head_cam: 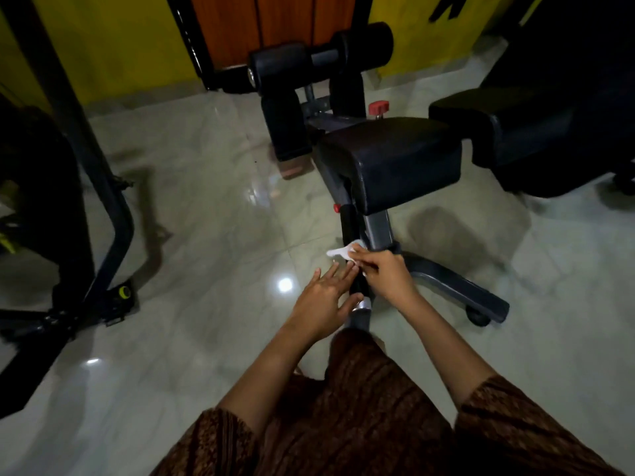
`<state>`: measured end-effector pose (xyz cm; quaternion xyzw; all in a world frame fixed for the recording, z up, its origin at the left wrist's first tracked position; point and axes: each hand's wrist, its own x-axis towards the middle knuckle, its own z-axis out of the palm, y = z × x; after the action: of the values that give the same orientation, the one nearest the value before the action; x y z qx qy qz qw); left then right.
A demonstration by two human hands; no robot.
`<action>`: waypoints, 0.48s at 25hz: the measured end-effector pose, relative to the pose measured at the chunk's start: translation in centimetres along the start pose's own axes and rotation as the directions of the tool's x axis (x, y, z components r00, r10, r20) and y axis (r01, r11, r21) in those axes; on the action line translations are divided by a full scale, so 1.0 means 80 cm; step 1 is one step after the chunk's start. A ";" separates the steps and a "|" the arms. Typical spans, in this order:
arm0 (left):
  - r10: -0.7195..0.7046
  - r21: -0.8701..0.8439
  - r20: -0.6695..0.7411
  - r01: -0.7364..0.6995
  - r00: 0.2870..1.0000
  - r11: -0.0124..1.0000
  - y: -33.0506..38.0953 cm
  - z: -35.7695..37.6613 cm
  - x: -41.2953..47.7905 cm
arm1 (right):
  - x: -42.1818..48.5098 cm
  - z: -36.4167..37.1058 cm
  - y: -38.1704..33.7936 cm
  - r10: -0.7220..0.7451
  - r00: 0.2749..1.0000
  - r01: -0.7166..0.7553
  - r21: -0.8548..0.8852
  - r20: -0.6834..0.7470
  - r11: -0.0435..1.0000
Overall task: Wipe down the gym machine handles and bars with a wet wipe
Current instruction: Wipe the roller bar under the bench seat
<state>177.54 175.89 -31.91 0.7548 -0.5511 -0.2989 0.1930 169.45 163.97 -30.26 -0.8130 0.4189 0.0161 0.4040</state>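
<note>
Glossy pale tile floor with lamp reflections; yellow wall; brown wooden door; dim light.

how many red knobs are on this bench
2: one red knob beyond the seat pad; the other on the frame below the pad's near edge. More may be hidden.

Floor glossy tile (lamp glints); seat pad matt vinyl-like; frame painted metal.

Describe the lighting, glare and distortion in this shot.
Head view: dim overall, so the black pad loses detail. Head view: two light spots glare off the glossy floor. Head view: the wide angle bends the left frame and the corners darken. Head view: the white wipe in the right hand looks slightly soft.
</note>
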 end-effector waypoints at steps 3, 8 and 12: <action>0.016 0.028 0.003 -0.016 1.000 0.999 -0.001 -0.002 -0.001 | -0.027 -0.014 0.012 0.082 0.997 -0.082 0.016 0.014 0.996; 0.090 0.039 -0.018 -0.090 0.996 0.995 -0.011 -0.007 0.003 | 0.046 -0.011 -0.020 0.138 0.982 -0.106 0.229 -0.126 0.968; 0.189 0.092 0.030 -0.191 0.982 0.977 -0.035 -0.012 0.009 | 0.019 0.002 -0.008 0.147 0.988 -0.140 0.138 -0.043 0.981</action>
<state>180.34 176.07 -33.16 0.7038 -0.6362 -0.2605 0.1788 170.92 163.25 -30.48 -0.7518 0.4870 -0.0048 0.4446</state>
